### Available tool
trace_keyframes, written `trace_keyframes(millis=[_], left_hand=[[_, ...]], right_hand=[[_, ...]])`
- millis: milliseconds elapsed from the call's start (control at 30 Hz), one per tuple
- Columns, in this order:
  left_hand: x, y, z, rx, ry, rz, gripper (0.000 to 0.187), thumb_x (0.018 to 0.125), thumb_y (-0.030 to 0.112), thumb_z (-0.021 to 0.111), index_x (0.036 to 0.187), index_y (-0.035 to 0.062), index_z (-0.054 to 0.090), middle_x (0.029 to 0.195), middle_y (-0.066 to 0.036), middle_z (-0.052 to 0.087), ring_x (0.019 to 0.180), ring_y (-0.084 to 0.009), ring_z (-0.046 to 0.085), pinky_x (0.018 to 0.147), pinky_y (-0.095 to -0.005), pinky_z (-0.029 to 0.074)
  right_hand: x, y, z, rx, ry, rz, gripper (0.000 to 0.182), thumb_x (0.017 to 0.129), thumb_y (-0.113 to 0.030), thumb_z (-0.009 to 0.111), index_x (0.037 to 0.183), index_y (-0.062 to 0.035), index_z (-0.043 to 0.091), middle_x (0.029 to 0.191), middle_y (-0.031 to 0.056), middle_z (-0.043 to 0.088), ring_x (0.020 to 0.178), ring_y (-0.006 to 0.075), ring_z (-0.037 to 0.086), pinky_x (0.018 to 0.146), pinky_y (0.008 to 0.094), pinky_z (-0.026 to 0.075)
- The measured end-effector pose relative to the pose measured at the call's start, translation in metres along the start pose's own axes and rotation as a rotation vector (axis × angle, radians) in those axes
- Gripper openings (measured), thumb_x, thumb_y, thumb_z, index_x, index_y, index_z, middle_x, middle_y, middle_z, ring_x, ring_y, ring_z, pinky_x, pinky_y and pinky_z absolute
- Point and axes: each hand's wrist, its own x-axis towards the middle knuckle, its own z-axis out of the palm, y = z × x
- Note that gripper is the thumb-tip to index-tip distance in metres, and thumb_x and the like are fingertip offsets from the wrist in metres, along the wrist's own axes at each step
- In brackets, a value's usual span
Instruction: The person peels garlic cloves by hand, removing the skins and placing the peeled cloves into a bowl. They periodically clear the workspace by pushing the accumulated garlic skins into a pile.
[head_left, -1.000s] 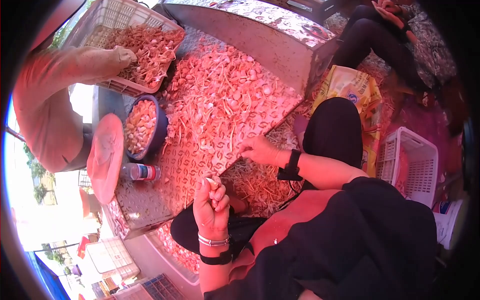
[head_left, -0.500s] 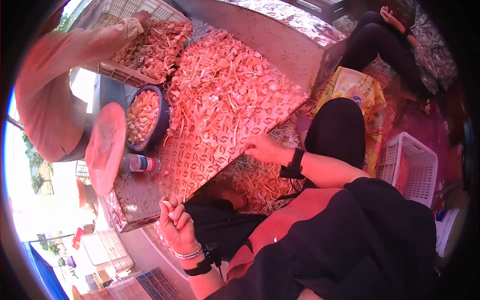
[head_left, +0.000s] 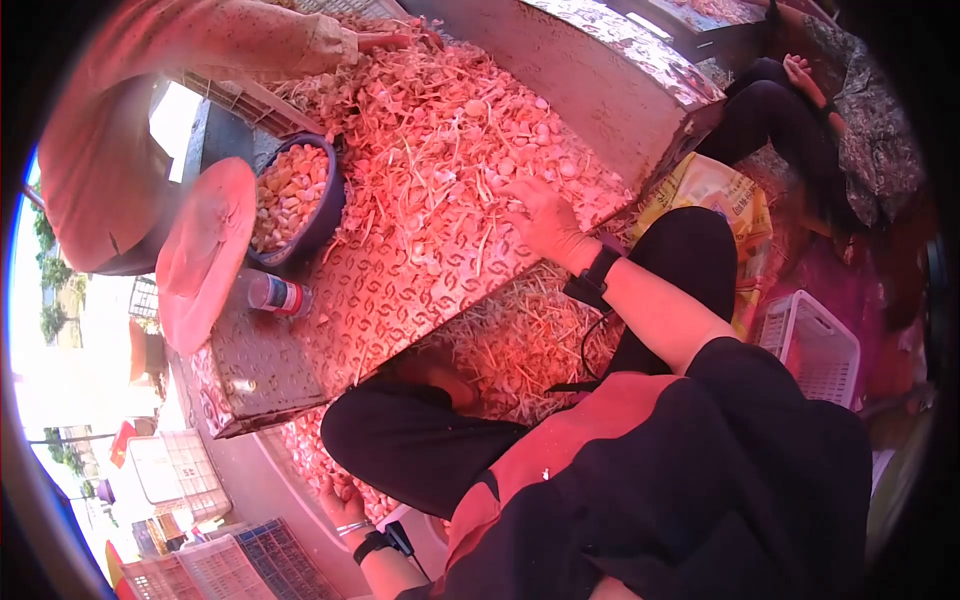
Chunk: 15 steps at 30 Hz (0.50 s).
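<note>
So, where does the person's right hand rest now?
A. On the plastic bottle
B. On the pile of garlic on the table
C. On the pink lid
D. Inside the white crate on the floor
B: the right hand lies flat on the pile of garlic spread over the table, apart from the bottle, the pink lid and the white crate.

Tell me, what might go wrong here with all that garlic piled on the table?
The garlic pile reaches the table edge near the right hand, so sweeping may knock cloves onto the scraps below. The bottle lies on its side and could roll off. A co-worker's sleeve reaches into the same pile; hands might collide.
</note>
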Motion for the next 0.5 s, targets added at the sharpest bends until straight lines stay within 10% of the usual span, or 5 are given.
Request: trace_keyframes(millis=[300,500], left_hand=[[0.057,-0.032,-0.036,0.334,0.113,-0.131,0.008,0.084,0.010,0.050,0.089,0.0105,0.056,0.062,0.000,0.055,0.046,-0.0120,0.050,0.038,-0.0207,0.041],[0.099,-0.032,-0.060,0.722,0.092,0.313,0.020,0.083,0.010,0.056,0.104,0.0087,0.057,0.067,-0.002,0.059,0.050,-0.0126,0.054,0.042,-0.0223,0.044]], right_hand=[[0.014,0.022,0.001,-0.238,0.057,-0.120,0.045,0.069,-0.006,0.064,0.112,-0.0069,0.052,0.118,0.0153,0.046,0.110,0.0338,0.045,0.094,0.0412,0.038],[0.038,0.018,0.015,-0.347,0.033,-0.200,0.048,0.071,-0.021,0.068,0.115,-0.0094,0.053,0.126,0.0157,0.043,0.116,0.0341,0.042,0.096,0.0420,0.035]])
